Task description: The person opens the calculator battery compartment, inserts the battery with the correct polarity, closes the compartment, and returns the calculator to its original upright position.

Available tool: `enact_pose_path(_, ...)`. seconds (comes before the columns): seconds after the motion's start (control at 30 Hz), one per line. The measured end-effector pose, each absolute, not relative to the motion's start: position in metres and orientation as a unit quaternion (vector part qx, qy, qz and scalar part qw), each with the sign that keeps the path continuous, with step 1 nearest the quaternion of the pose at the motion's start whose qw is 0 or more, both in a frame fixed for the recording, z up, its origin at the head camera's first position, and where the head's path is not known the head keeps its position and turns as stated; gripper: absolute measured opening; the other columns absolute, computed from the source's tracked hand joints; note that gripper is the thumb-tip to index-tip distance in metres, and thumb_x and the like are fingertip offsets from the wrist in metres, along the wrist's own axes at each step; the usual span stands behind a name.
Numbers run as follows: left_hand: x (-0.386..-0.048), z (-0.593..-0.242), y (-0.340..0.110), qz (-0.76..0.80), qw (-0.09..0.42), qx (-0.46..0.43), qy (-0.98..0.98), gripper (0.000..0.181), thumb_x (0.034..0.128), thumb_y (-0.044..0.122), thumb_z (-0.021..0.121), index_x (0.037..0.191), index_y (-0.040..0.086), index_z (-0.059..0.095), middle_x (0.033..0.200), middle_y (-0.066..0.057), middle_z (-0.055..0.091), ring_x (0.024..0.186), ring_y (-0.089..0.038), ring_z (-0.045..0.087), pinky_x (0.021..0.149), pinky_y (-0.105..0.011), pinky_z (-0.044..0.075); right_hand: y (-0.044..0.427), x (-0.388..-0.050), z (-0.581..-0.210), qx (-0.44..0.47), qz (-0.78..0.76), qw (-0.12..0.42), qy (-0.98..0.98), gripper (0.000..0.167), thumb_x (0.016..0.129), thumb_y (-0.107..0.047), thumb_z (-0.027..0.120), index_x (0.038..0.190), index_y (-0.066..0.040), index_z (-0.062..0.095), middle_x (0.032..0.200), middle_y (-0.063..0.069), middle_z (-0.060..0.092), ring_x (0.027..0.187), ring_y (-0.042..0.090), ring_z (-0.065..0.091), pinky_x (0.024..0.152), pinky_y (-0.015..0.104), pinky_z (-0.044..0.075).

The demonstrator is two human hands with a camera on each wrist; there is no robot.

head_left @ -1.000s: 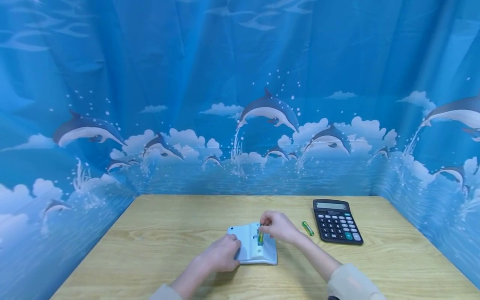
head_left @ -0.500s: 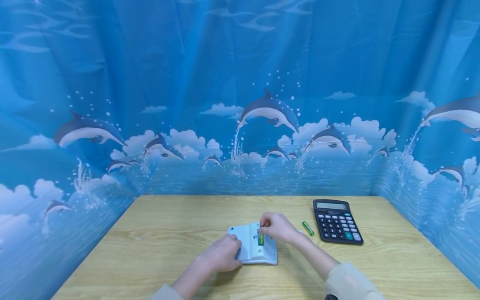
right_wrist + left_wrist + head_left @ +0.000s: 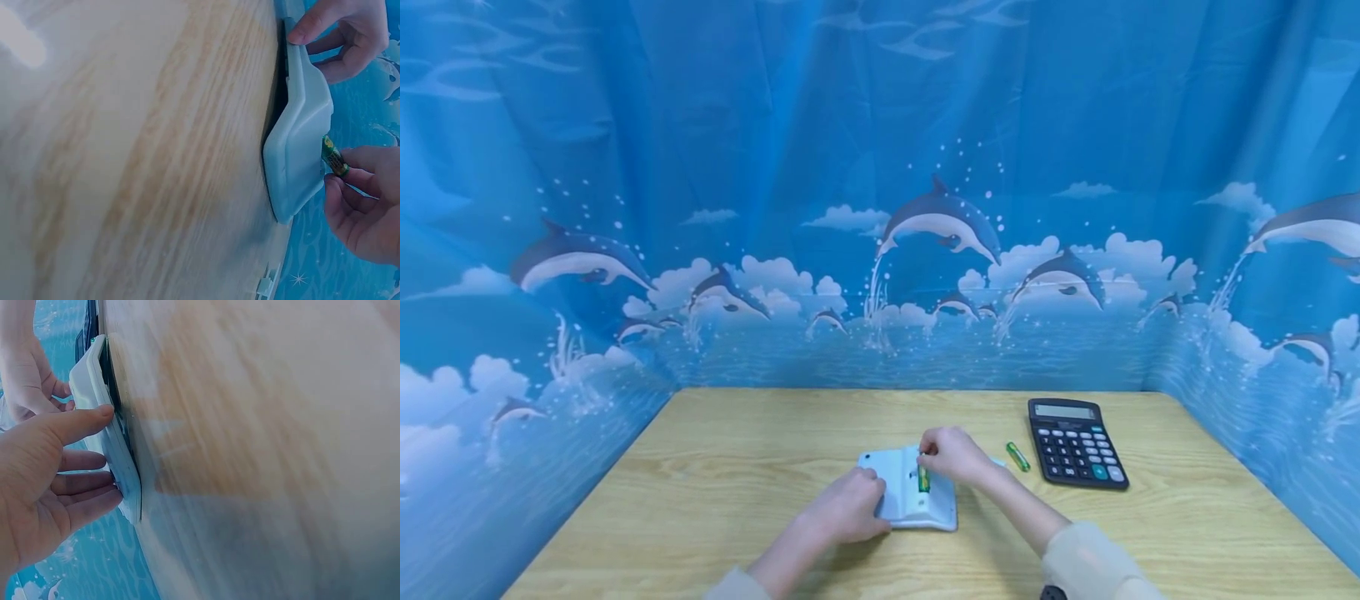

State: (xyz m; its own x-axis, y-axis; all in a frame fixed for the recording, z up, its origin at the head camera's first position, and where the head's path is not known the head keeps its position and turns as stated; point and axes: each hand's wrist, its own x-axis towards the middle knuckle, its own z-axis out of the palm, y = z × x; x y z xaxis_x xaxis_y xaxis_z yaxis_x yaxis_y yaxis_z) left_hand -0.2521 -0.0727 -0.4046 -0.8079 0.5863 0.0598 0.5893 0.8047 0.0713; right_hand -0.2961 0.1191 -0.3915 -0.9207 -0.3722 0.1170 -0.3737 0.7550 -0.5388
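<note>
A light blue device (image 3: 892,473), shaped like a desk calculator, lies on its face with a raised ridge and a battery slot upward. My left hand (image 3: 850,505) grips its left side; in the left wrist view the thumb is on the lower edge and the fingers reach over the back. Between the thumb and fingertips of my right hand (image 3: 957,455) is a green battery (image 3: 923,479), pinched at its far end. The right wrist view shows this battery (image 3: 334,156) tilted against the device's back, one end at the slot. How deep it sits is hidden.
A second green battery (image 3: 1018,457) lies to the right on the wooden table (image 3: 737,450). Beyond it is a black calculator (image 3: 1077,443), face up. A small pale blue piece (image 3: 265,287) lies on the table near my right wrist. A dolphin-print curtain (image 3: 820,250) surrounds the table.
Both hands keep nearly the same place. The pinched battery's angle at the slot has shifted slightly, and the right forearm has moved a little to the left.
</note>
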Motion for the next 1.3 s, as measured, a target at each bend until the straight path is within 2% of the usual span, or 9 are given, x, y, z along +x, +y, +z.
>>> enact_pose_path(0.47, -0.2524, -0.4075, -0.0721, -0.061, 0.027, -0.315, -0.947, 0.032, 0.0699, 0.034, 0.078, 0.08, 0.007, 0.064, 0.067, 0.005, 0.046, 0.058, -0.005, 0.041, 0.053, -0.019, 0.039, 0.1167, -0.2943, -0.3971, 0.197, 0.298, 0.025, -0.934, 0.007, 0.081, -0.009, 0.069, 0.081, -0.005, 0.063, 0.069, -0.002, 0.055, 0.064, 0.01, 0.049, 0.055, 0.024, 0.042)
enact_pose_path(0.7, -0.2492, -0.4101, -0.07, -0.062, 0.05, -0.302, -0.95, 0.039, 0.068, 0.041, 0.079, 0.077, 0.006, 0.063, 0.066, 0.004, 0.046, 0.057, -0.006, 0.039, 0.05, -0.019, 0.036, 0.1166, -0.2937, -0.4007, 0.19, 0.28, 0.039, -0.94, 0.008, 0.08, -0.01, 0.07, 0.08, -0.006, 0.063, 0.07, -0.003, 0.055, 0.065, 0.009, 0.049, 0.057, 0.025, 0.042)
enact_pose_path(1.3, -0.2497, -0.4089, -0.0643, -0.073, 0.031, -0.26, -0.962, 0.039, 0.0687, 0.04, 0.079, 0.074, 0.004, 0.063, 0.064, 0.003, 0.045, 0.056, -0.008, 0.039, 0.049, -0.022, 0.036, 0.1209, -0.2971, -0.3975, 0.199, 0.283, 0.016, -0.938, 0.005, 0.083, -0.011, 0.067, 0.083, -0.006, 0.066, 0.073, -0.002, 0.06, 0.067, 0.01, 0.053, 0.06, 0.025, 0.046)
